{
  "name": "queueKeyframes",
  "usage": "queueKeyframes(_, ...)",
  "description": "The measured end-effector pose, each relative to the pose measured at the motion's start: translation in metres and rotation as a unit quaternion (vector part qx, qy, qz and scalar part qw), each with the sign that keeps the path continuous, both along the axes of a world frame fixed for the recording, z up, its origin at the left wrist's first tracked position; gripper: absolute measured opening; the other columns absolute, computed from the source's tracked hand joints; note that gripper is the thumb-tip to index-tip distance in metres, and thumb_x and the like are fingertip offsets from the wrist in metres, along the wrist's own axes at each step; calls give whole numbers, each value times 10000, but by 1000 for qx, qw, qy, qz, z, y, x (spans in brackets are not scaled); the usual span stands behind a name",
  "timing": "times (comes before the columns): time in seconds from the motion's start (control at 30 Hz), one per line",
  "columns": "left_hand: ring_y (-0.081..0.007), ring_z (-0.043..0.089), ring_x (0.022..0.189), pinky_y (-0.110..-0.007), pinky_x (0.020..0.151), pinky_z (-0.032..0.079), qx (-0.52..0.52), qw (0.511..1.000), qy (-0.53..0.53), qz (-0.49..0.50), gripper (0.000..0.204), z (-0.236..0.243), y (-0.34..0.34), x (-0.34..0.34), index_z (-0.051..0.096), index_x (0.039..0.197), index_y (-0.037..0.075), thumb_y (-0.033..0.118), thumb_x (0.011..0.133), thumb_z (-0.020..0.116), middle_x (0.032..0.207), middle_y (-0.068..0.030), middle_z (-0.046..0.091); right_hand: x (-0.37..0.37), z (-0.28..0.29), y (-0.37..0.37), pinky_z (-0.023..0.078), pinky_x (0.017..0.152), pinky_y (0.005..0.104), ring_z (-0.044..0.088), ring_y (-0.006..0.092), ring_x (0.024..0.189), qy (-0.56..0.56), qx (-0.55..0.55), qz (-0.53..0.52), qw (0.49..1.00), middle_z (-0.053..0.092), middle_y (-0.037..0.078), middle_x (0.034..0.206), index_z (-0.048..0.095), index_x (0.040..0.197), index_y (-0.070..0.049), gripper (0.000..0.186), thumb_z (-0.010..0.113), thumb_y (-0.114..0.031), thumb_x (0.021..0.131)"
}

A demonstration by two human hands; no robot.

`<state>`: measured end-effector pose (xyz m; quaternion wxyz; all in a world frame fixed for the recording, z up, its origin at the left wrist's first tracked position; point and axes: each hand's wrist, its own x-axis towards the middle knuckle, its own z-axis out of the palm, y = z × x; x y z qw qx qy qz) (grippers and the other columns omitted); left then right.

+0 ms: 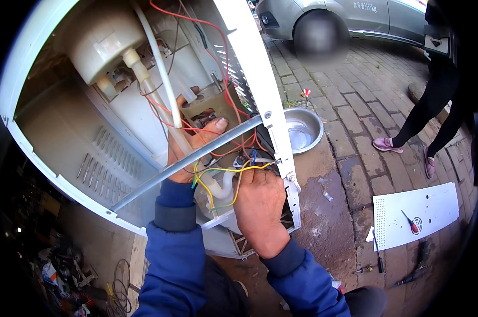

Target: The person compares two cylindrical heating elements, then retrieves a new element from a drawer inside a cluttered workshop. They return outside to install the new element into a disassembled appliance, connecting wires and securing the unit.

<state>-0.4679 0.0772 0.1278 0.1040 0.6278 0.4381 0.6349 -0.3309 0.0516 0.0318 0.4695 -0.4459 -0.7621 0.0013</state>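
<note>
The open white metal cabinet [252,58] of an appliance stands before me, its inside exposed. My left hand [196,140] reaches in behind the slanting metal bar [191,161]. Its fingers and thumb close about a beige block-shaped part [225,105], partly hidden by wires. Lower right, my right hand [260,203] has its fingers bent at the cabinet's edge, beside yellow-green wires [212,169] and a small wired component [242,161]. What those fingertips hold is hidden. A white bent hose [220,187] lies left of them. Red wires [225,53] hang across the opening.
A rounded tank [104,45] with pipes fills the cabinet's upper part. Outside stand a metal basin [302,132] and a white panel [416,216] with a screwdriver [409,222] on it. A person [437,105] stands right, near a parked car [365,18]. Clutter [64,280] lies lower left.
</note>
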Motion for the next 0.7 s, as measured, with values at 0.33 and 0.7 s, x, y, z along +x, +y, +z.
queueKeyframes(0.33,-175,707,862,-302,720,632,1,983,-160,-89,653,10,-23,22,446,1425,7,9,870,791,1093,-96,673,1,6,-1,530,685,392,690,278,755,-52,-12,-12,999,685,138,808,669,907,-23,119,643,-91,812)
queueKeyframes(0.7,-176,659,1079,-314,950,554,-192,938,-259,-129,739,-25,-42,-6,437,1481,78,-69,839,773,1196,-56,633,2,3,0,551,673,385,706,275,755,-37,18,-25,999,689,127,814,680,884,-45,81,657,-74,811)
